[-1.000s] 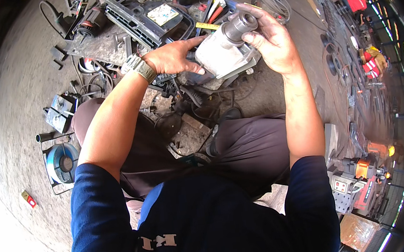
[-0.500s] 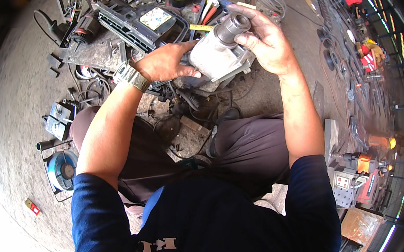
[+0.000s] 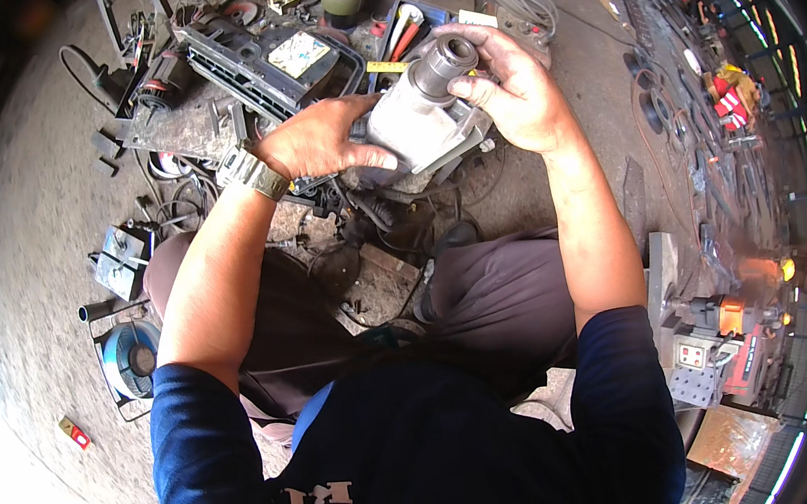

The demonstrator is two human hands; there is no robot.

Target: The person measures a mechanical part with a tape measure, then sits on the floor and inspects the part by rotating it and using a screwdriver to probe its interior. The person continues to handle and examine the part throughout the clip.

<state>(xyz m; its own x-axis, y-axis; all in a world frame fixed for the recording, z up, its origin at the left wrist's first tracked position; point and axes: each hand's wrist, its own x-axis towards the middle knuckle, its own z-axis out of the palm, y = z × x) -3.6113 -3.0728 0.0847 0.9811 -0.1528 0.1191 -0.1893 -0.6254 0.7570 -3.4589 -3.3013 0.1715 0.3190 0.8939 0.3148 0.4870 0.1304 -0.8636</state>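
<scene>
So you're holding a grey cast-metal power-tool housing [image 3: 400,127] between both hands, out in front of your legs, with its round steel collar [image 3: 441,68] tilting up and to the right. I can't tell if anything underneath is taking some of the weight.

My guess is it's fairly heavy and dead stiff, so squeezing isn't going to hurt it. The smudgy bare metal could be slick if there's grease on there, and the collar end is probably pulling the balance its way. I'd be trusting a palm under the blocky body plus a wrap around the collar, and minding the flat flange edge at the bottom, which may be sharp.

Hands: your left hand [image 3: 317,142] is gripping the lower left end, thumb lying along the near side, moderately spread, fingers mostly hiding behind the metal. Your right hand [image 3: 524,101] is curving around the collar in a wide C, thumb pressing near its base and fingers going round the far side; how firmly they're touching back there, I can't tell.

A yellow measuring strip [image 3: 387,67] is lying just beyond it, and a black plastic case [image 3: 240,69] is sitting past your left hand.
</scene>
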